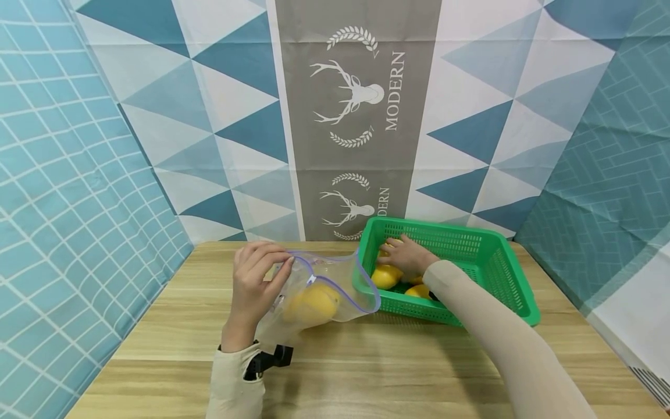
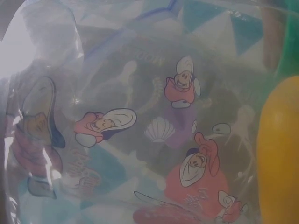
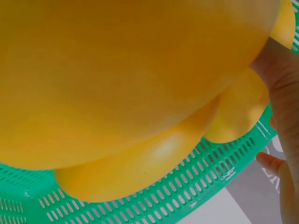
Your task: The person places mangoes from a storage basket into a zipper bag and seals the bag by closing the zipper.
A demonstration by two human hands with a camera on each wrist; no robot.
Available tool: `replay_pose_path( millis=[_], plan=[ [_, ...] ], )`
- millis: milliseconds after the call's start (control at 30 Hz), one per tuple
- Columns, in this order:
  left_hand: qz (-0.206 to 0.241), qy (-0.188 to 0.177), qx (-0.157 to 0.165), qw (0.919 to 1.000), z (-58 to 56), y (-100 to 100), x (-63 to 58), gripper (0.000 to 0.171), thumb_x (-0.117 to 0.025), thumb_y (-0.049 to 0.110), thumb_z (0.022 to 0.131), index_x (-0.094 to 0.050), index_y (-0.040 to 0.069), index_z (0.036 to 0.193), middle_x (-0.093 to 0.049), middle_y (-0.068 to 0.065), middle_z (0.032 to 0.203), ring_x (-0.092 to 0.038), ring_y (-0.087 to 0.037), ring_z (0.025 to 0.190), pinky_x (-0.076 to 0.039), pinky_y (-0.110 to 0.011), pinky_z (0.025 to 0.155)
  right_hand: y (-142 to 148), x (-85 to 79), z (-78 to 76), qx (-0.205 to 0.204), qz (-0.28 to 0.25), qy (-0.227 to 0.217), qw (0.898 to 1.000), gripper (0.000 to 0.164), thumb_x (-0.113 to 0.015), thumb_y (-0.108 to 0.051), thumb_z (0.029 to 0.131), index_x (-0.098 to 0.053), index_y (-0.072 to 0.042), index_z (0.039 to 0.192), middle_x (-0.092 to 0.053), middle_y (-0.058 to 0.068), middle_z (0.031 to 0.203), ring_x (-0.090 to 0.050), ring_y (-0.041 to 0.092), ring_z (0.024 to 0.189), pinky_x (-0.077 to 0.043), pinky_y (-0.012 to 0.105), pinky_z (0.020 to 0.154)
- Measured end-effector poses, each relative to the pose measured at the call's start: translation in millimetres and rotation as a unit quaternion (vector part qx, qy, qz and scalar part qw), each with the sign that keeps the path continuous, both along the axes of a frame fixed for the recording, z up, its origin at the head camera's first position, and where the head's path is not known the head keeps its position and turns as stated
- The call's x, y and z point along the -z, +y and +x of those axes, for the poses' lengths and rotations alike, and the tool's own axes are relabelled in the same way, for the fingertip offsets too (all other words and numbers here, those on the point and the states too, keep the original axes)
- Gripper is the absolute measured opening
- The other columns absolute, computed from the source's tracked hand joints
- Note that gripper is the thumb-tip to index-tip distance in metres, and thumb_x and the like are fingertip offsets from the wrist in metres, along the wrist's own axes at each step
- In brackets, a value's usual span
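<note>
Pinching a filmy bag (image 1: 349,272), the left grip (image 1: 255,284) is nearly closed; the right grip (image 1: 409,256) covers smooth oval lemons (image 1: 386,277), hold unclear.

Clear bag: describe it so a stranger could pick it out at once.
On the wooden table, find the green basket. At its left side, the person's left hand holds the clear bag. Unlike the basket, it is see-through and purple-rimmed, with yellow fruit inside.
</note>
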State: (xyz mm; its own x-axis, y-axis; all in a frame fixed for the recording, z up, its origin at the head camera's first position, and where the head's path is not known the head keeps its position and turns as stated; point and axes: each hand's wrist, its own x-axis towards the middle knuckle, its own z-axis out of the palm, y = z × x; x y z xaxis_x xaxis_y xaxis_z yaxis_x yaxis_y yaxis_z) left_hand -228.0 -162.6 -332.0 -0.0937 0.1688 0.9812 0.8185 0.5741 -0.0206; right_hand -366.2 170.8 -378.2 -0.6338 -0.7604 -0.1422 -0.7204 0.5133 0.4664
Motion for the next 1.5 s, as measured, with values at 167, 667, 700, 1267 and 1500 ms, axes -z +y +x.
replay_pose_path(
  millis=[167, 667, 700, 1267, 1500],
  plan=[
    [0.001, -0.002, -0.001, 1.0, 0.0, -0.1, -0.5, 0.027, -0.065, 0.021, 0.098, -0.073, 0.002, 0.082, -0.072, -0.011, 0.085, -0.06, -0.033, 0.085, -0.035, -0.05, 0.075, -1.5, 0.7, -2.9, -0.007, 0.0, -0.004, 1.0, 0.071, -0.084, -0.038, 0.077, -0.054, -0.022, 0.138, -0.052, 0.006, 0.143, -0.042, 0.033, 0.133, -0.034, 0.06, 0.106],
    [-0.002, -0.003, -0.001, 1.0, -0.4, -0.6, -1.6, 0.027, -0.065, 0.022, 0.098, -0.073, 0.002, 0.082, -0.071, -0.01, 0.085, -0.06, -0.033, 0.085, -0.035, -0.05, 0.075, -1.8, 1.0, -3.9, -0.011, -0.019, -0.013, 1.0, 0.077, -0.086, -0.048, 0.072, -0.055, -0.014, 0.135, -0.06, 0.004, 0.131, -0.048, 0.029, 0.121, -0.039, 0.051, 0.102],
    [-0.001, -0.002, -0.001, 1.0, -0.5, -0.7, -1.5, 0.027, -0.065, 0.022, 0.098, -0.073, 0.002, 0.082, -0.071, -0.01, 0.085, -0.06, -0.033, 0.085, -0.035, -0.05, 0.075, -1.7, 1.1, -3.8, -0.009, -0.021, -0.012, 1.0, 0.076, -0.086, -0.048, 0.072, -0.056, -0.013, 0.133, -0.06, 0.005, 0.129, -0.048, 0.029, 0.12, -0.039, 0.051, 0.1],
    [-0.005, -0.003, -0.004, 1.0, 0.0, -0.8, -0.3, 0.027, -0.065, 0.022, 0.098, -0.073, 0.002, 0.081, -0.072, -0.01, 0.085, -0.06, -0.033, 0.085, -0.036, -0.05, 0.075, 0.5, 2.2, -1.3, 0.015, -0.001, -0.001, 1.0, 0.061, -0.086, -0.04, 0.076, -0.061, -0.02, 0.128, -0.061, 0.008, 0.125, -0.051, 0.031, 0.112, -0.039, 0.054, 0.099],
    [-0.006, -0.001, -0.003, 1.0, -0.3, -0.7, -0.2, 0.027, -0.065, 0.021, 0.098, -0.073, 0.002, 0.081, -0.071, -0.01, 0.085, -0.06, -0.033, 0.085, -0.036, -0.05, 0.075, 0.9, -1.0, -0.3, 0.034, -0.021, -0.005, 0.999, 0.066, -0.087, -0.043, 0.072, -0.062, -0.021, 0.128, -0.063, 0.01, 0.124, -0.051, 0.033, 0.116, -0.035, 0.059, 0.102]
  ],
)
